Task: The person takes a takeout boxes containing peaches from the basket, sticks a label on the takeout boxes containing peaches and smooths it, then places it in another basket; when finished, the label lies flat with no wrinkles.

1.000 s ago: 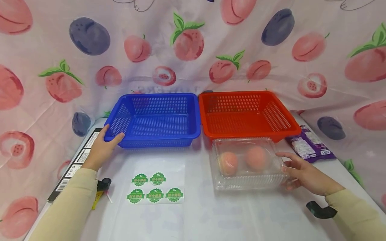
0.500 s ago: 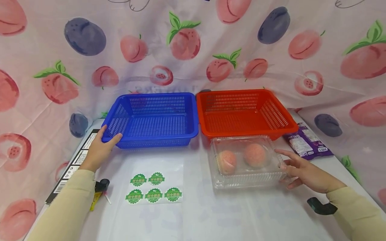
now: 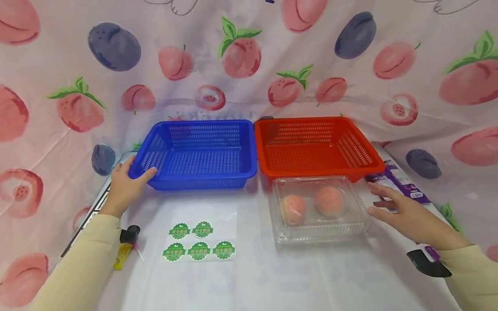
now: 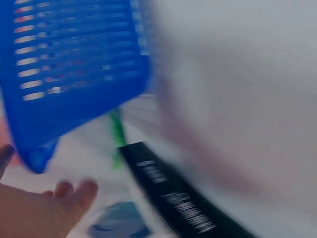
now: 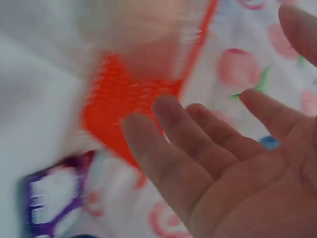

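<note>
In the head view my left hand is at the front left corner of the blue basket, thumb and fingers spread around that corner. The left wrist view, blurred, shows a gap between the fingers and the basket corner. My right hand is to the right of a lidded clear plastic box, fingers straight and apart, holding nothing. Inside the box lie two round pink-orange fruits, a smaller one and a larger one. Behind the box is a red basket, its front edge right at the lid.
A sheet of green round stickers lies front left of the box. A purple packet is partly behind my right hand. Under the left arm are a black-and-white flat box and a small yellow item. A fruit-print cloth hangs behind.
My right hand has drawn away to the right from the plastic box, which stays put. The left hand has shifted slightly left at the blue basket's corner.
</note>
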A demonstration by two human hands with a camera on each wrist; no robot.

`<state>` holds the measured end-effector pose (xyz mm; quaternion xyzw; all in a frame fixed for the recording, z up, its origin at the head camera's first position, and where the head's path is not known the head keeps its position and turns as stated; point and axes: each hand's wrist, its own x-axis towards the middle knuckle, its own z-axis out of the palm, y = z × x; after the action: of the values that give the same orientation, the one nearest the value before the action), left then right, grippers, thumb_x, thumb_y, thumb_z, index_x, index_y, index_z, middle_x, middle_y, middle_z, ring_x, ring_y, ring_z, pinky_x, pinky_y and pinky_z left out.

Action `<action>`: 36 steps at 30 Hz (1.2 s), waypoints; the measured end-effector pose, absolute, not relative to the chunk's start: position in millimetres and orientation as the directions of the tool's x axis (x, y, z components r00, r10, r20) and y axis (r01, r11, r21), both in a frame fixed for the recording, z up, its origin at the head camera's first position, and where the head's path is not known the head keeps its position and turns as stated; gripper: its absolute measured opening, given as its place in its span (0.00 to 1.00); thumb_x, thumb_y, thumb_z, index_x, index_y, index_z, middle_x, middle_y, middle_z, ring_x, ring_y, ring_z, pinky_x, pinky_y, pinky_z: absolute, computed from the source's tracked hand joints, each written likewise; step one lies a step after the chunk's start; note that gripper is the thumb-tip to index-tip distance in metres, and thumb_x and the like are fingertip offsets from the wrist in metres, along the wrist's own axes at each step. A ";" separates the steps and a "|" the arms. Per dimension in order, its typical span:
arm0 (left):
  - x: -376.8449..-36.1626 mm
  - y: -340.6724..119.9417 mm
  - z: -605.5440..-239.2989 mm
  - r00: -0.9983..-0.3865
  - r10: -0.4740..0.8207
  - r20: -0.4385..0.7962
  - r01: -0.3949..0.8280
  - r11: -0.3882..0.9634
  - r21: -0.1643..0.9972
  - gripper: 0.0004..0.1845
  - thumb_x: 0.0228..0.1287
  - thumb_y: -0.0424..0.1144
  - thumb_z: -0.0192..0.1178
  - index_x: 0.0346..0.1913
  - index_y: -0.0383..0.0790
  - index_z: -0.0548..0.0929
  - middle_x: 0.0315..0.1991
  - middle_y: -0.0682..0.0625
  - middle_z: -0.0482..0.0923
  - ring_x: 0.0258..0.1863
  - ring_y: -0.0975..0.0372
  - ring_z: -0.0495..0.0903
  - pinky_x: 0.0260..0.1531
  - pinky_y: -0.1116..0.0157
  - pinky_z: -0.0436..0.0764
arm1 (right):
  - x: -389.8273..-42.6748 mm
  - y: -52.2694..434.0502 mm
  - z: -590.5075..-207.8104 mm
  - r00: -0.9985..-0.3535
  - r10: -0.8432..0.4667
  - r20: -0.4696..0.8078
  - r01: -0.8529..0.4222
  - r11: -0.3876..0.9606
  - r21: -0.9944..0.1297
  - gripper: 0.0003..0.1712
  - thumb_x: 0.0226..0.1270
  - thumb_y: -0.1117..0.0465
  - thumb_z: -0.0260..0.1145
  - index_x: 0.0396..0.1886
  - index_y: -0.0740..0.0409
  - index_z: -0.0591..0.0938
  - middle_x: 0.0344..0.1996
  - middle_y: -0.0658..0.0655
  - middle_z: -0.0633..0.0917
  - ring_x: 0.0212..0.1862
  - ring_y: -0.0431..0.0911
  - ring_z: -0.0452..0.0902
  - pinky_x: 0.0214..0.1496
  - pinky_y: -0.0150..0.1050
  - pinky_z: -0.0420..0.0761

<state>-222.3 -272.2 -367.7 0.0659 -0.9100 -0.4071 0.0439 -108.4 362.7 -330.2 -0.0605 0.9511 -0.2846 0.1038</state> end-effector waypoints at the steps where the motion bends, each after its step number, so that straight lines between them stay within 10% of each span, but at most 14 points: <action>1: -219.8 -272.8 -363.0 -0.986 -0.163 0.043 -0.078 0.669 0.739 0.52 0.68 0.65 0.56 0.81 0.40 0.43 0.77 0.27 0.31 0.74 0.30 0.37 0.65 0.29 0.48 | -108.3 358.8 -324.3 -0.976 -0.172 -0.133 -0.075 0.839 -0.539 0.46 0.74 0.44 0.62 0.79 0.61 0.54 0.70 0.74 0.65 0.62 0.72 0.70 0.48 0.67 0.79; 14: -162.1 -258.7 -315.8 -0.978 -0.018 0.206 0.128 0.727 0.675 0.49 0.66 0.56 0.65 0.80 0.40 0.51 0.79 0.31 0.39 0.76 0.34 0.39 0.63 0.26 0.46 | -109.5 247.6 -291.4 -0.929 -0.323 0.184 -0.360 0.663 -0.656 0.38 0.66 0.59 0.72 0.74 0.57 0.69 0.64 0.64 0.77 0.61 0.60 0.76 0.56 0.31 0.76; 20: -130.1 -248.3 -320.9 -0.975 0.042 0.220 0.184 0.709 0.681 0.49 0.62 0.49 0.71 0.79 0.39 0.56 0.78 0.31 0.43 0.75 0.34 0.44 0.62 0.26 0.49 | -113.4 187.5 -302.1 -0.882 -0.413 0.229 -0.448 0.576 -0.684 0.38 0.61 0.59 0.76 0.71 0.59 0.73 0.63 0.59 0.79 0.59 0.55 0.78 0.56 0.50 0.80; 36: -99.2 -227.8 -397.0 -1.000 0.025 0.011 0.024 0.656 0.754 0.54 0.54 0.47 0.77 0.78 0.35 0.55 0.75 0.32 0.54 0.67 0.34 0.64 0.62 0.36 0.67 | -112.9 71.0 -380.3 -0.819 -0.561 0.125 -0.436 0.465 -0.770 0.39 0.62 0.59 0.75 0.70 0.62 0.71 0.64 0.59 0.77 0.59 0.56 0.78 0.58 0.53 0.79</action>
<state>-99.2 -227.8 -397.0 -0.0135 -0.9099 -0.4145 -0.0004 -112.9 71.0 -380.3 -0.2923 0.8528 -0.4266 0.0727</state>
